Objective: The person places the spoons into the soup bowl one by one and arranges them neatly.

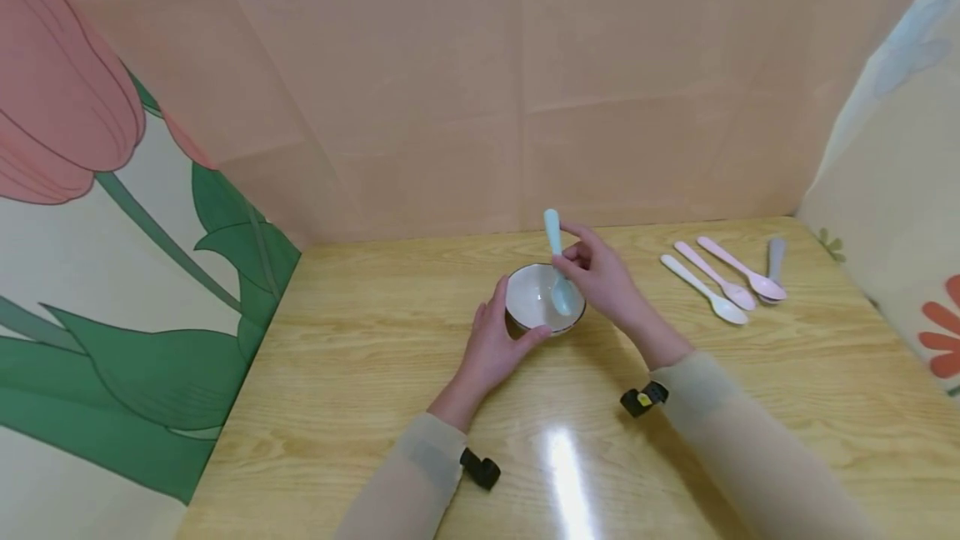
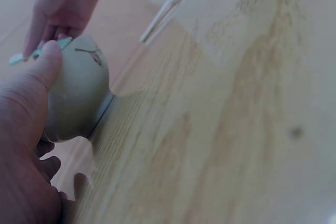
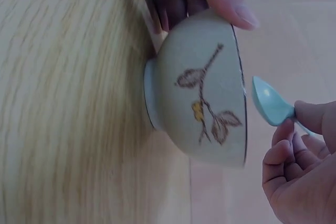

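Observation:
A small white bowl (image 1: 527, 294) with a dark rim and a brown leafy twig painted on its outer wall stands upright on the table. My left hand (image 1: 495, 344) grips it from the left, thumb at the near rim and fingers round the far side. My right hand (image 1: 606, 280) pinches a light blue spoon (image 1: 552, 230) by the handle between thumb and fingers. Its handle points up and away, bowl end down. In the right wrist view the spoon's tip (image 3: 268, 102) is just above the bowl's rim, apart from it.
To the right lie a white spoon (image 1: 705, 290), two pink spoons (image 1: 716, 275) and a grey utensil (image 1: 776, 261) partly under a pink spoon's end. The wooden table (image 1: 360, 340) meets a plain pinkish backdrop (image 1: 420, 148) behind, with flower-patterned sheets on both sides.

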Available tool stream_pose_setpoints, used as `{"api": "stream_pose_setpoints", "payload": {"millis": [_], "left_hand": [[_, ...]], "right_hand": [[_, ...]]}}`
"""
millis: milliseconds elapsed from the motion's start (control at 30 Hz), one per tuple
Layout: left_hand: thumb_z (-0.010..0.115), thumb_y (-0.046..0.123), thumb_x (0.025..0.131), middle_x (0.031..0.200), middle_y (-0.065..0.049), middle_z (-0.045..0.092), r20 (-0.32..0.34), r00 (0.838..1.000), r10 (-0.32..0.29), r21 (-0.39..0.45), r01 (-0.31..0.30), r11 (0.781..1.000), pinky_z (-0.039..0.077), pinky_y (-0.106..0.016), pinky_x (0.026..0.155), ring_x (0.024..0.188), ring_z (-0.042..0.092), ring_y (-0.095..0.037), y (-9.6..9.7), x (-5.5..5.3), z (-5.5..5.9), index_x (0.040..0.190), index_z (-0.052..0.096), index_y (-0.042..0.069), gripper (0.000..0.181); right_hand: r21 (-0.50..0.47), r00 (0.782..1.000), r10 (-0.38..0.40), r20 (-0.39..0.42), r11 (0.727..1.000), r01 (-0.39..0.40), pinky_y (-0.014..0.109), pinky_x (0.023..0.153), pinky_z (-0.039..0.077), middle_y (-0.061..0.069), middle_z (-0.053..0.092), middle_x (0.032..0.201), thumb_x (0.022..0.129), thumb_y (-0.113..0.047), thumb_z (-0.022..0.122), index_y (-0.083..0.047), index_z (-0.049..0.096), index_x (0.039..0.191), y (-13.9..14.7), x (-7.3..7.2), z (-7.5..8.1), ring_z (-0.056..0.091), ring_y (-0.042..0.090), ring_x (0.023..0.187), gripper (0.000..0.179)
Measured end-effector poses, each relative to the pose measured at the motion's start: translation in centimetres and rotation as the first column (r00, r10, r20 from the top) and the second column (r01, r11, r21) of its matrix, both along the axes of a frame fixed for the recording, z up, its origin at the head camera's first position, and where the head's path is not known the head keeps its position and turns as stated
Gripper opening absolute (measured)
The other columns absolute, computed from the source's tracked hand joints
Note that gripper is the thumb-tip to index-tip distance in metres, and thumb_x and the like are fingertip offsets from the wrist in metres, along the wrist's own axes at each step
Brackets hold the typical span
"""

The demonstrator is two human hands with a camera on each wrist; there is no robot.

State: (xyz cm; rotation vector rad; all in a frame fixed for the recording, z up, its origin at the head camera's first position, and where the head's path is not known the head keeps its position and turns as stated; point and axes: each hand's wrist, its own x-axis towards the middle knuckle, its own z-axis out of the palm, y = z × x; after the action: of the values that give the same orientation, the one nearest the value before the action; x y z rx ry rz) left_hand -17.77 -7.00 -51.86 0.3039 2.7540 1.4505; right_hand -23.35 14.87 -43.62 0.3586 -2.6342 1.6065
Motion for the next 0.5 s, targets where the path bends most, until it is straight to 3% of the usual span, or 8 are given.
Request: {"api": "stream_pose_setpoints", "payload": {"millis": [367,500], "left_hand": [[0.074,0.071,0.097,0.179,-0.008,0.032,-0.032,0.999,-0.027,-0.017,0.027,0.999,0.01,-0.054,0.135,0.163,0.032,-0.033,-0.1,-0.1,-0.2,0.179,0.011,0.019,0.116],[0.075,0.067,0.098,0.179,-0.009,0.032,-0.054,0.998,-0.043,-0.015,0.042,0.999,0.009,-0.053,0.135,0.163,0.033,-0.031,-0.2,-0.2,-0.3,0.179,0.011,0.017,0.115]], "right_hand": [[0.058,0.999,0.028,-0.039,0.998,-0.026,0.032,0.077,0.054,0.017,0.076,0.108,0.108,-0.012,0.073,-0.009,0.05,0.163,-1.8,-0.2,-1.0,0.067,0.027,0.092,0.06],[0.078,0.998,0.033,-0.056,0.997,-0.028,0.034,0.077,0.055,0.016,0.076,0.107,0.108,-0.011,0.074,-0.008,0.051,0.163,-2.5,-0.2,-1.6,0.069,0.028,0.092,0.059]]}}
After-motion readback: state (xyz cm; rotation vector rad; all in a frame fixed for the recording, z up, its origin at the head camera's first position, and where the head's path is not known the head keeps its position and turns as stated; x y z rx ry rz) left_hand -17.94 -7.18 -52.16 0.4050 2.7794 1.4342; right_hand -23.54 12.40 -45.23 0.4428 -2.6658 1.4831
